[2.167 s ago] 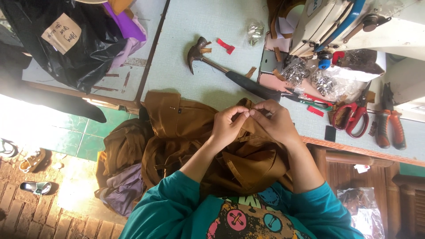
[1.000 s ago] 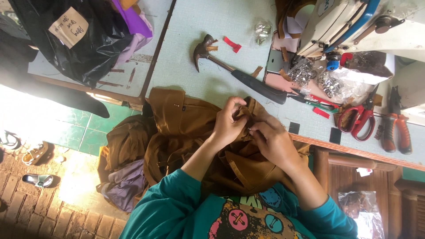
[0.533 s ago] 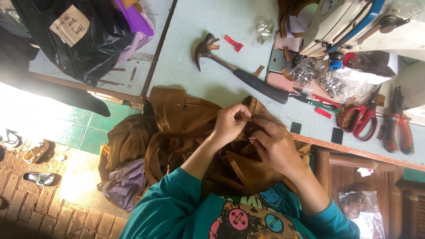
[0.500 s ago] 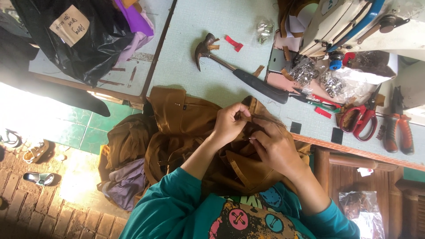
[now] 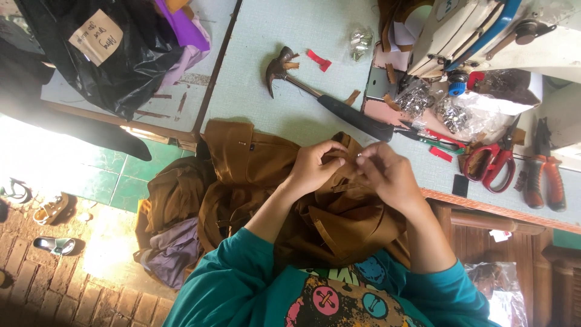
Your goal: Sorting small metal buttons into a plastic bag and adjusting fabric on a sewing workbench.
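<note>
On the table lie one claw hammer (image 5: 327,97), one pair of red-handled scissors (image 5: 491,163), one pair of red-handled pliers (image 5: 544,175) and one black plastic bag (image 5: 115,54). Three sandals (image 5: 51,209) sit on the floor at left.

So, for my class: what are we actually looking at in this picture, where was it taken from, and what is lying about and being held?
There is no machine doing the work here, just a person's two bare hands. The one picture comes from a camera worn on that person's head, looking down.

The left hand and right hand pinch a fold of brown fabric, which hangs off the edge of a pale worktable. Something small and shiny shows between the fingertips, too small to tell what.

On the table lie a claw hammer, red-handled scissors, pliers and clear bags of small metal parts. A white sewing machine stands behind them, and a black plastic bag lies on the next table.
</note>
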